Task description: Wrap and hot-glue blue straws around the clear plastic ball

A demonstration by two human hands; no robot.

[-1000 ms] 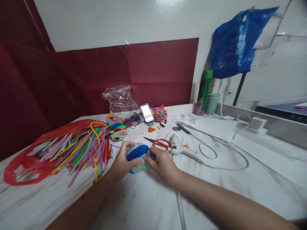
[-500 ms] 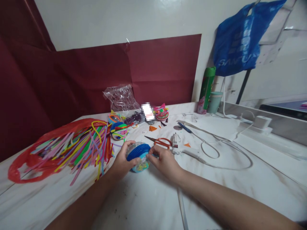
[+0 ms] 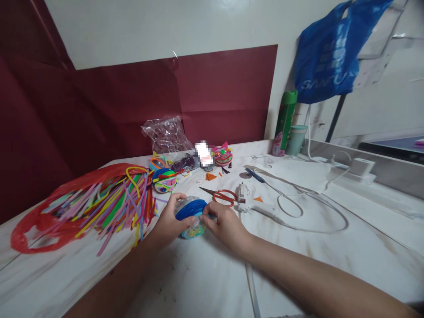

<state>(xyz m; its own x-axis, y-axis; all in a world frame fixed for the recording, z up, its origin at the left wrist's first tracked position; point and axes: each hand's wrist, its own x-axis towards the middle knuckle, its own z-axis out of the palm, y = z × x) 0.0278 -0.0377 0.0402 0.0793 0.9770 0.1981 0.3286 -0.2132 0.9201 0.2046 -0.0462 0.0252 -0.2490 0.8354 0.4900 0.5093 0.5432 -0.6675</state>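
Note:
A round clear ball wound with a blue strip (image 3: 191, 215) rests low over the white marble table (image 3: 205, 278) in the middle of the view. My left hand (image 3: 168, 223) cups its left side, fingers curled around it. My right hand (image 3: 223, 225) is closed against its right side, fingertips pinching the blue strip where it lies on the ball. Both forearms reach in from the bottom edge.
A red bag of coloured strips (image 3: 99, 201) lies to the left. Beyond the hands are orange-handled scissors (image 3: 221, 195), a white glue gun (image 3: 243, 199) with its looping cord (image 3: 308, 212), other decorated balls (image 3: 164, 181), a clear plastic bag (image 3: 165, 134), and a green spray can (image 3: 284, 121).
The view shifted slightly. My hands and the ball stayed in place, with my right fingers moving a little along the blue strip on the ball.

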